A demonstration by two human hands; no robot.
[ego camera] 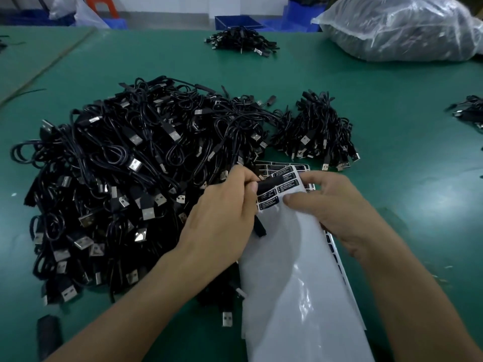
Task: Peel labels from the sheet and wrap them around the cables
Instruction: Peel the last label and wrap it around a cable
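Label sheet [300, 283] lies at the desk's [392, 126] near edge; right hand [337, 205] grips it, left hand [224, 212] pinches a black label [270, 183].

- Green matte work table [392, 121] fills most of the view; a seam runs diagonally at its far left.
- Blue plastic bins [236, 21] stand beyond its far edge.
- Orange plastic stool [103, 5] at upper left, before a pale wall [183, 2].
- Light even; shadows soft.
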